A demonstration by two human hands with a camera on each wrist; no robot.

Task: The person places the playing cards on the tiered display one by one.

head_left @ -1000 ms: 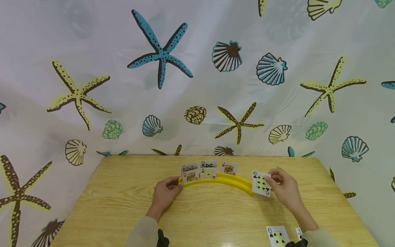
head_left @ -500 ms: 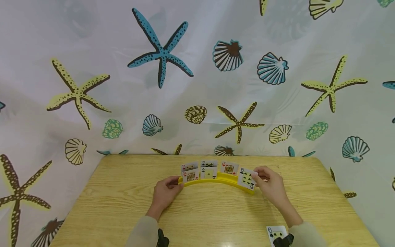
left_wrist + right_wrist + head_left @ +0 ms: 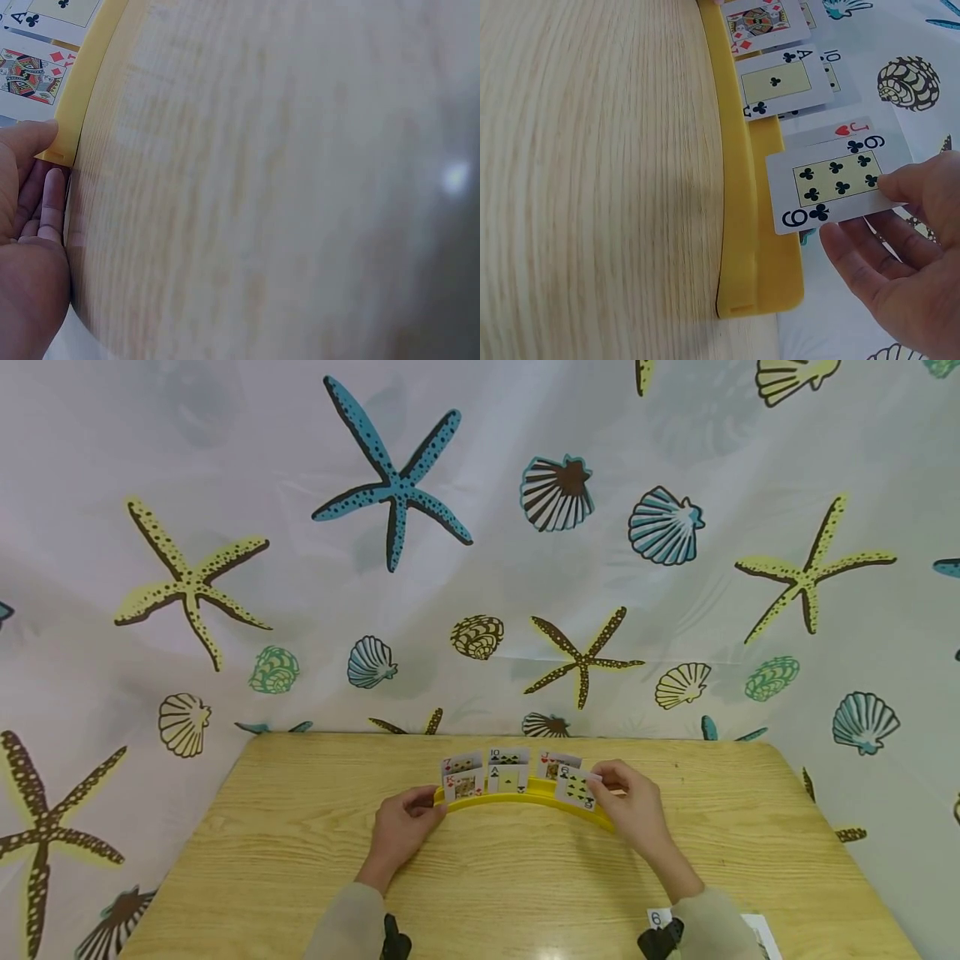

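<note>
White cloth printed with starfish and seashells [image 3: 465,589] hangs behind a pale wood-grain surface [image 3: 480,877], where I see a curved yellow plastic card holder [image 3: 542,786] as my landmark. At the holder's left end, the left hand [image 3: 401,831] pinches it, thumb on top, other fingers curled below. Over the holder's right half, the right hand [image 3: 633,806] pinches a white six of clubs playing card [image 3: 576,788] by its right edge between thumb and fingers; I can't tell whether its lower edge touches the groove.

That six covers much of the jack of hearts [image 3: 555,761] in the holder's back row. Farther left along the holder, a king of diamonds [image 3: 464,785] hides most of a red seven [image 3: 461,763], its suit too small for me to read, and an ace of clubs [image 3: 507,779] hides most of a black ten [image 3: 508,755]. Well to the near side of the holder, a beige sleeve [image 3: 716,922] and the lower picture edge cut off two more cards [image 3: 760,927].
</note>
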